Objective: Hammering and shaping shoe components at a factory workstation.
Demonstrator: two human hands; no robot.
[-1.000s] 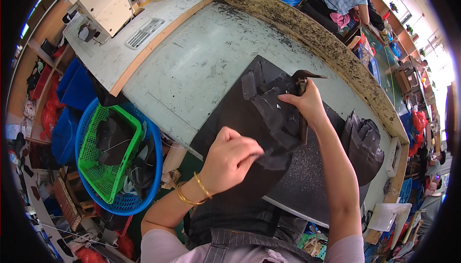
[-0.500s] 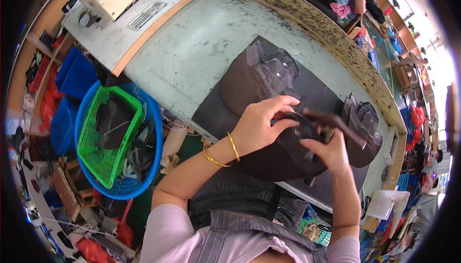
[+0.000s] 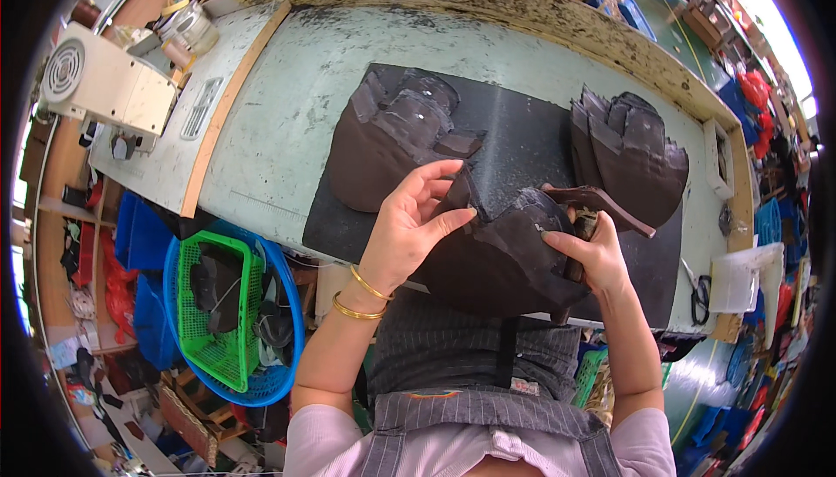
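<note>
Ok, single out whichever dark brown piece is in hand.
The front piece, lowest in view: the left hand pinches its upper edge. The others lie farther back, in the left pile and right pile.

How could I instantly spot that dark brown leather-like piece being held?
Find the pale worktable, then the black mat on it. Over the mat's near edge is the dark brown leather-like piece, between left hand and right hand. Unlike the similar left pile and right pile farther back, it is being held.
</note>
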